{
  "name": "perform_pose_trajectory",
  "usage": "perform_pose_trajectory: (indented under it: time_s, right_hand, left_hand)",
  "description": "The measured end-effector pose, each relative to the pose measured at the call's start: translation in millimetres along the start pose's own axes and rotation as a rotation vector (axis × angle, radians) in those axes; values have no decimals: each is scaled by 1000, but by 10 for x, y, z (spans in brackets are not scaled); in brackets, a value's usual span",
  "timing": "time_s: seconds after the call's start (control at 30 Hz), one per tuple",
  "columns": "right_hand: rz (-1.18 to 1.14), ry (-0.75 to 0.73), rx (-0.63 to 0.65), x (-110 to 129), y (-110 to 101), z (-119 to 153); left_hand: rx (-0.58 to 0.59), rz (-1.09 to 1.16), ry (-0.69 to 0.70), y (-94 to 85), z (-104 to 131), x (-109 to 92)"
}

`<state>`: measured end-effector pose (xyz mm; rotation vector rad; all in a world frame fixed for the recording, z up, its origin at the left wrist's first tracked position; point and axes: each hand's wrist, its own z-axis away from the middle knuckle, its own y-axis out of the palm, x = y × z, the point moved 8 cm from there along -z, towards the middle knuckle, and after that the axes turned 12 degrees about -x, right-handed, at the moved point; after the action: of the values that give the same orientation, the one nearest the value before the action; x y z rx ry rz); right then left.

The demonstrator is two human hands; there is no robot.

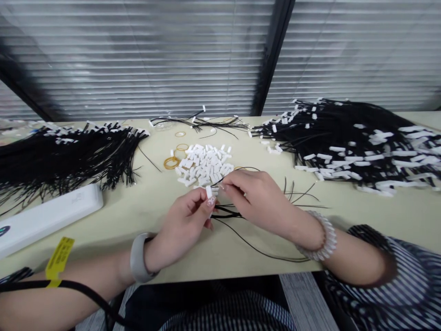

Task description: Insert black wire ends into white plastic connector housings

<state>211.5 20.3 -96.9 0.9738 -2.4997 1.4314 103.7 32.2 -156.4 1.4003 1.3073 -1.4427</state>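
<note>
Nearest us, at eight o'clock, a yellow tag (60,256) wraps a cable (82,288), its print unreadable. Our pale table (196,257) meets blinds (155,55) at twelve. Centrally, our left hand (184,221) pinches a white connector (208,191); our right hand (263,200), fingertips narrowed, holds a thin wire (217,183) beside it.

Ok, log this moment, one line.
left hand: holding white connector; right hand: close beside it, grip unclear; between hands: black wires; beyond: heap of white connectors
</note>
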Motion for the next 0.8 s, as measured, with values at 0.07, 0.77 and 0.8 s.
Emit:
perform_pose_trajectory:
  time_s: [0.07,0.77,0.8]
  right_hand:
    - [2,-26,-10,16,10,-3]
    - [59,-269,-242,-120,-362,-108]
    - [115,-292,-293,-138,-433,-114]
  left_hand:
    - [15,-23,16,11,3,2]
    - [-58,130,-112,-20,-37,33]
    - [-74,154,-129,-29,-43,54]
